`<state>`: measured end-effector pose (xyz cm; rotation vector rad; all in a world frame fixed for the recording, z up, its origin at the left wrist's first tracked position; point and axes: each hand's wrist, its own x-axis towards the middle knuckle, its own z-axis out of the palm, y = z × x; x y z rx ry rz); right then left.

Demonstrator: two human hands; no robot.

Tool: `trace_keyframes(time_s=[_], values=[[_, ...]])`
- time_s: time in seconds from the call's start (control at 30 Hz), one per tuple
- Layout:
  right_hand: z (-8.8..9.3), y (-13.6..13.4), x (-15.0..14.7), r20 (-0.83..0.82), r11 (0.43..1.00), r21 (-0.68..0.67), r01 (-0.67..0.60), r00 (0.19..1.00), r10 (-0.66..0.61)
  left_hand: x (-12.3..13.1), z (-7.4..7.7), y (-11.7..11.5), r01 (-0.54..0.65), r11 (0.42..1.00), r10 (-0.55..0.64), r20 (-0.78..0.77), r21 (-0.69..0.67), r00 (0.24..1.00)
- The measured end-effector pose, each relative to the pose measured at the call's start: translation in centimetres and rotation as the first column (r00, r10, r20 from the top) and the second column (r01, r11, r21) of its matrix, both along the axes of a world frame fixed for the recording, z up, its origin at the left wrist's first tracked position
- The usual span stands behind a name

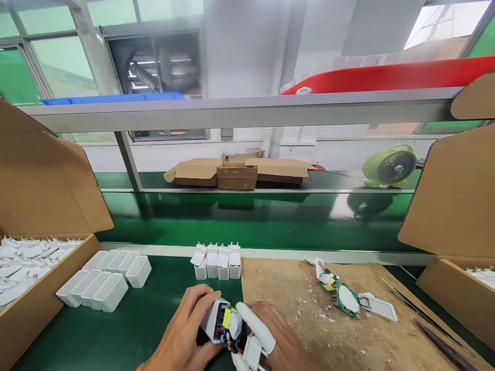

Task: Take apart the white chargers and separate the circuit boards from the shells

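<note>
My left hand [183, 332] grips a white plastic housing [209, 320] between thumb and fingers, low in the middle of the view. A circuit board [227, 322] with a yellow part and white filler lies partly in the housing's opening. My right hand [284, 337], with white finger covers on some fingers, is closed around the board's other end and a small white plastic cover [253, 351]. The fingers hide part of the board. Farther right on the brown work board, more circuit boards [342, 298] lie joined to another white cover [381, 307].
Several empty white housings [110, 291] stand in rows on the green table [162, 309]; several filled ones [217, 263] stand behind my hands. Tweezers [421, 314] lie on the brown board [305, 330]. Open cardboard boxes [50, 278] flank both sides. A green fan [392, 166] stands behind.
</note>
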<state>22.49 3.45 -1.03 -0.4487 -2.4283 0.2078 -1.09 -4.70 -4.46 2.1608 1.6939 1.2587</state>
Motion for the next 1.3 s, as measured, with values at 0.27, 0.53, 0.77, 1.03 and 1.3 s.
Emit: trace_keyframes(time_s=[0.27, 0.53, 0.77, 1.03, 1.3], values=[[-0.7, -0.1, -0.4, 0.007, 1.000, -0.010, 0.000, 1.000, 0.000, 0.2, 0.1, 0.0, 0.029, 1.000, -0.029, -0.016, 0.009, 0.999], [1.2, -0.8, -0.4, -0.035, 0.999, -0.038, 0.012, 0.999, -0.013, 0.6, 0.8, -0.1, 0.031, 1.000, -0.031, 0.012, 0.003, 0.999], [2.0, -0.9, -0.6, -0.032, 0.998, -0.037, 0.049, 0.998, -0.050, 0.6, 1.3, -0.1, 0.016, 1.000, -0.016, -0.015, 0.020, 1.000], [2.0, -1.0, -0.8, -0.077, 0.999, -0.036, 0.028, 0.997, -0.031, 0.5, 1.2, 0.0, 0.017, 0.999, -0.015, -0.040, 0.052, 0.999], [1.1, -0.8, -0.8, -0.049, 0.999, -0.039, 0.027, 0.998, -0.029, 0.9, 1.2, 0.0, 0.047, 0.997, -0.045, -0.027, 0.060, 0.999]])
